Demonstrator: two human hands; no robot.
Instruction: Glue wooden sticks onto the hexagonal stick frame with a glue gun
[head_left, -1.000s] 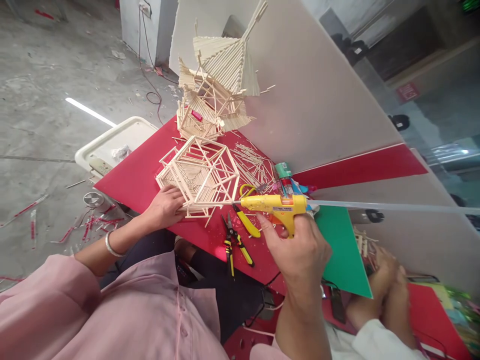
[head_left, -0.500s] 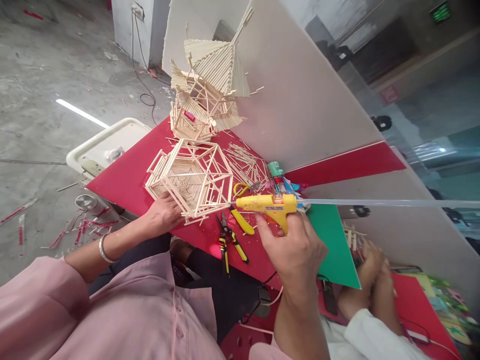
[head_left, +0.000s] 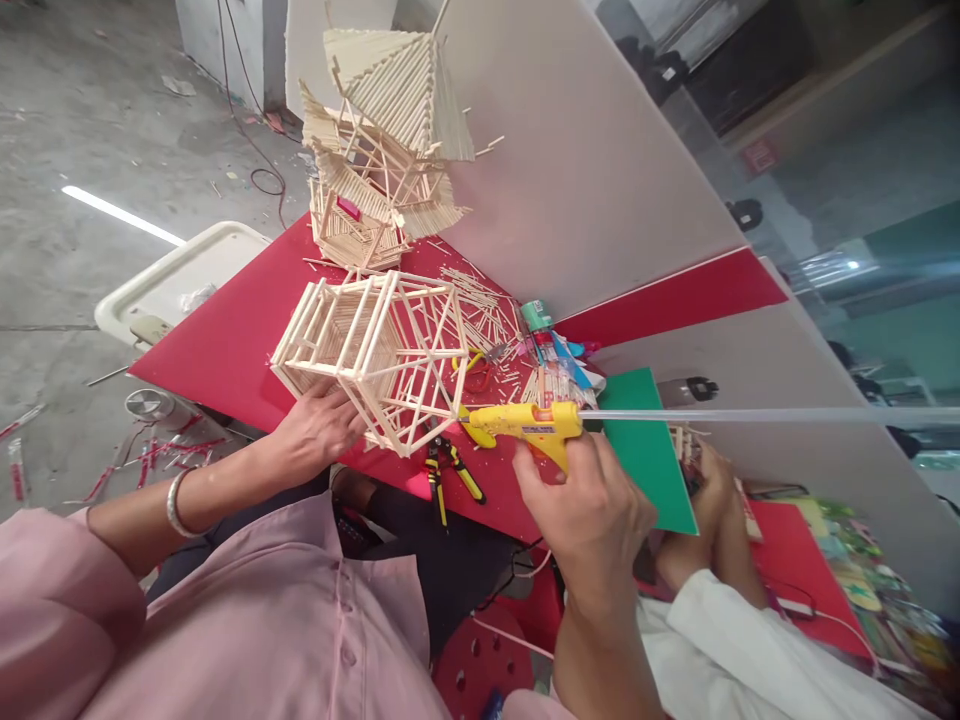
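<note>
My left hand (head_left: 324,425) grips the lower left part of a six-sided wooden stick frame (head_left: 367,370), which is tilted so its open lattice side faces right. Some of the fingers are hidden behind the sticks. In my right hand (head_left: 589,490) is a yellow hot glue gun (head_left: 525,420), with a long clear glue stick (head_left: 720,415) running out of its back. The gun's nozzle is at the frame's right corner; whether it touches cannot be told. Black-and-yellow pliers (head_left: 452,470) lie on the red table just below the frame.
A taller stick model with slatted roofs (head_left: 397,100) stands behind on the red table (head_left: 217,345). Loose sticks (head_left: 480,310), a green-lidded container (head_left: 536,316) and a green board (head_left: 645,440) lie to the right. Another person's hands (head_left: 712,490) are beyond the board. A white tray (head_left: 127,300) sits left.
The stick frame has been turned, so its slatted base faces more to the left and its side bars show. My right hand still holds the glue gun at its right corner. The view has shifted slightly.
</note>
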